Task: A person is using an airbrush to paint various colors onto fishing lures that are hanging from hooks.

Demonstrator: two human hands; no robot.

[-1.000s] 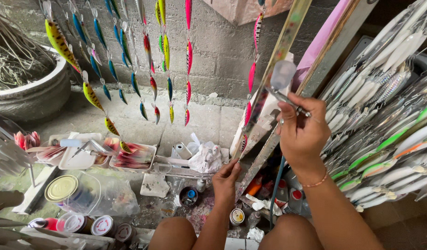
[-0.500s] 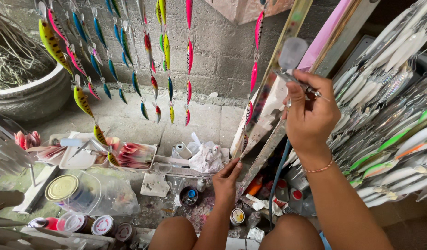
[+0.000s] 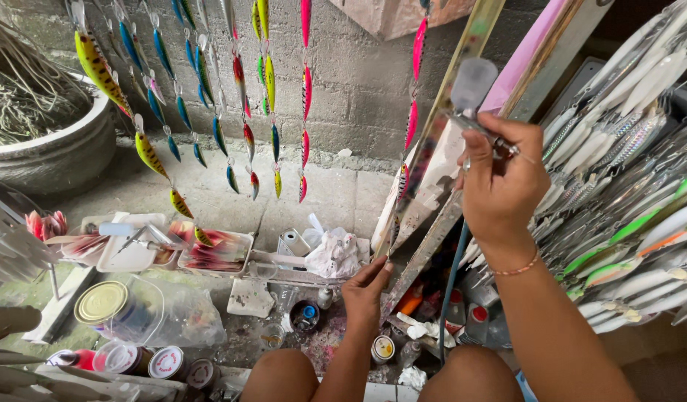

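While the right hand [image 3: 501, 177] stays raised and closed around an airbrush [image 3: 486, 128] with a clear cup, the left hand [image 3: 366, 287] below pinches the bottom end of a hanging string of lures [image 3: 412, 141]. The two hands are well apart. Painted lures [image 3: 243, 112] dangle along the block wall [image 3: 358, 82]; paint jars [image 3: 306, 316] sit on the floor.

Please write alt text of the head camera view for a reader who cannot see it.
A person's right hand holds an airbrush up to a string of fishing lures, while the left hand pinches the string's lower end. More painted lures hang before a grey block wall, and paint jars crowd the floor below.
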